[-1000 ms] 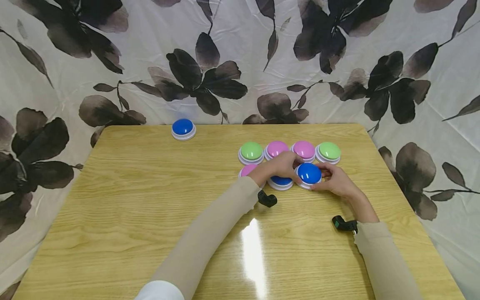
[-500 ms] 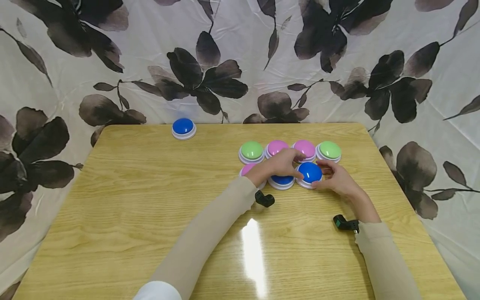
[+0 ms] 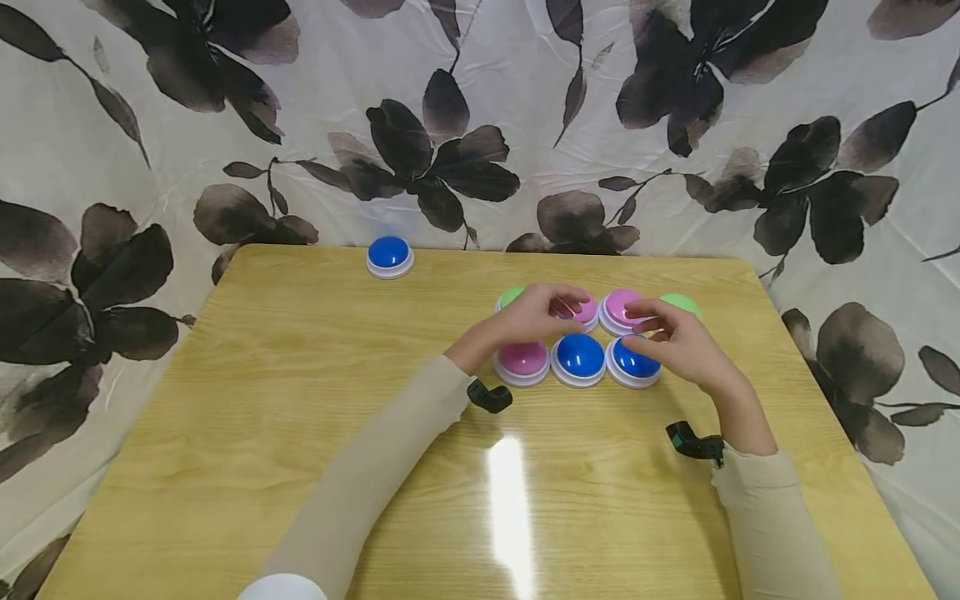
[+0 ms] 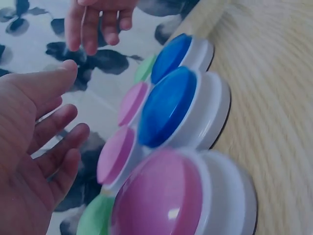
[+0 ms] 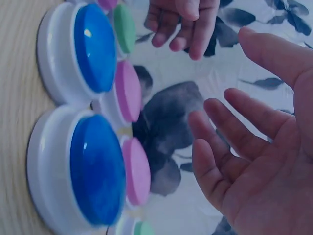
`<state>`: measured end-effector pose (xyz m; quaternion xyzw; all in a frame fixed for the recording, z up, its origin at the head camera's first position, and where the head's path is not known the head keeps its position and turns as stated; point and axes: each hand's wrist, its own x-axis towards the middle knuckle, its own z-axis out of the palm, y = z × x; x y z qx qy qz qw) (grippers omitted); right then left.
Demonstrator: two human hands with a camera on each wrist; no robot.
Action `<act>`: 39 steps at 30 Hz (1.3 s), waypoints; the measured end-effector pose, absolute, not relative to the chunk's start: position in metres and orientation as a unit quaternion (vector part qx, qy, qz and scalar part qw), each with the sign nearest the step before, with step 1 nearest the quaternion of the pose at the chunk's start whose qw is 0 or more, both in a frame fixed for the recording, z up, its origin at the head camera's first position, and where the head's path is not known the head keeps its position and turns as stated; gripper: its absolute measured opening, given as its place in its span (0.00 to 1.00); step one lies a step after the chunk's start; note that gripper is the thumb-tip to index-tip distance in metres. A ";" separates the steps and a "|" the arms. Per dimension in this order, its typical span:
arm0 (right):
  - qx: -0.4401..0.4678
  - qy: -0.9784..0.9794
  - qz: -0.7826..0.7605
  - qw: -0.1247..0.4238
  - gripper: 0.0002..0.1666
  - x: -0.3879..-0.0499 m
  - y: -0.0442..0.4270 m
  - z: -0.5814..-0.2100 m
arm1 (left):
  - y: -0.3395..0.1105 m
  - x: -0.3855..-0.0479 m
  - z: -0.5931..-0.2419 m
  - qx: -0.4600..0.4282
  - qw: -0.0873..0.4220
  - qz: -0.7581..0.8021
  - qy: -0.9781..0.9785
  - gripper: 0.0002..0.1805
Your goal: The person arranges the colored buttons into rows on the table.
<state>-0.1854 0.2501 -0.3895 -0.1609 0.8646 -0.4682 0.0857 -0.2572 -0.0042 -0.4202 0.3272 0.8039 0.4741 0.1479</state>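
My left hand (image 3: pixel 531 315) hovers over the back row of push buttons, its fingers relaxed and holding nothing. Beneath it lie a pink button (image 3: pixel 523 360) and a blue button (image 3: pixel 580 357) in the front row. My right hand (image 3: pixel 678 342), also holding nothing, is raised above the right-hand blue button (image 3: pixel 633 367). In the right wrist view its loosely bent fingers (image 5: pixel 230 132) are clear of the domes. Behind stand a green button (image 3: pixel 512 296), partly hidden by the left hand, two pink ones, and another green button (image 3: pixel 682 305), partly covered by the right hand.
A lone blue button (image 3: pixel 389 256) sits at the table's back edge, left of the group. The wooden table (image 3: pixel 300 400) ends at a floral cloth (image 3: pixel 450 108) hanging behind. Small black cameras (image 3: pixel 490 396) are strapped at both wrists.
Both hands have left the right-hand blue button and lifted. The left hand moved leftward, uncovering the front pink and middle blue buttons. The head view has shifted slightly.
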 end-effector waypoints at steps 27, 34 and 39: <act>-0.230 0.828 -0.495 0.132 0.25 -0.213 0.177 -0.408 | -0.182 -0.274 -0.468 0.165 0.041 0.469 0.866 0.15; -0.215 0.826 -0.497 0.155 0.26 -0.210 0.174 -0.412 | -0.209 -0.285 -0.475 0.148 0.015 0.463 0.874 0.15; -0.215 0.823 -0.500 0.163 0.26 -0.209 0.177 -0.415 | -0.223 -0.292 -0.478 0.104 -0.053 0.465 0.878 0.14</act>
